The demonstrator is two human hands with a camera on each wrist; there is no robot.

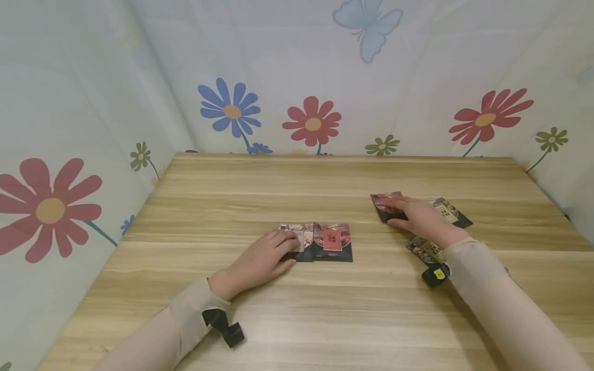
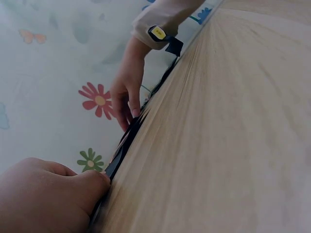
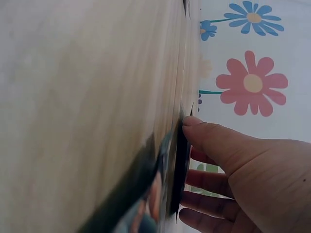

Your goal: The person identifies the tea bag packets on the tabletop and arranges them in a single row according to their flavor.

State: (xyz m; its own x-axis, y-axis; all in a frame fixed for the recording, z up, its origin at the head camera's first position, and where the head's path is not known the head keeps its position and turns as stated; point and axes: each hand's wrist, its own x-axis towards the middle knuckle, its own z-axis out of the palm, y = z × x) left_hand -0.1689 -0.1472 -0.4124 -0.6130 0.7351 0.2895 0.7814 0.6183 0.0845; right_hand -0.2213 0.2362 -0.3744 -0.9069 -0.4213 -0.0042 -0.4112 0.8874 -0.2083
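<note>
Several flat, dark food packets with printed pictures lie on the table. My left hand [image 1: 264, 257] rests its fingers on a packet with a pale label [image 1: 304, 242], partly covering it. Directly right of that one, edge to edge, lies a red-labelled packet [image 1: 333, 242]. Farther back, my right hand [image 1: 424, 219] touches another reddish packet [image 1: 381, 197] with fingertips and thumb; in the right wrist view the thumb [image 3: 209, 133] is at its dark edge. Two yellow-labelled packets, one behind [image 1: 457, 215] and one in front [image 1: 419, 248], lie around the right hand and wrist.
The wood-grain table [image 1: 325, 314] ends at a pale curtain [image 1: 269, 41] with printed flowers, which also hangs along the left side. Small black devices are strapped at the left wrist [image 1: 232, 335] and right wrist [image 1: 433, 277].
</note>
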